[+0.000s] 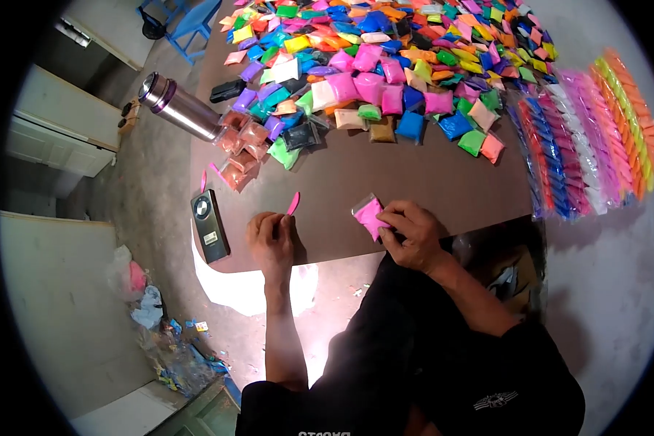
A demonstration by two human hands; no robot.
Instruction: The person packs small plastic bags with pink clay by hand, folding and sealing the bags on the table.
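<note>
My left hand (270,238) is closed at the front edge of the brown table, its fingers pinched around a small pink plastic clay knife (294,203) that points up and away from me. My right hand (414,236) grips a small clear bag of pink clay (369,216) between thumb and fingers, just above the tabletop. Part of the bag is hidden behind the fingers. To the left of my left hand lies a dark phone-like device (209,227) with a round emblem.
A big heap of colourful clay packets (356,83) covers the far side of the brown table (327,171). Brownish packets (240,149) and a steel flask (178,107) are at the left. Long bags of coloured pieces (588,138) lie at the right. Plastic litter (167,338) is on the floor.
</note>
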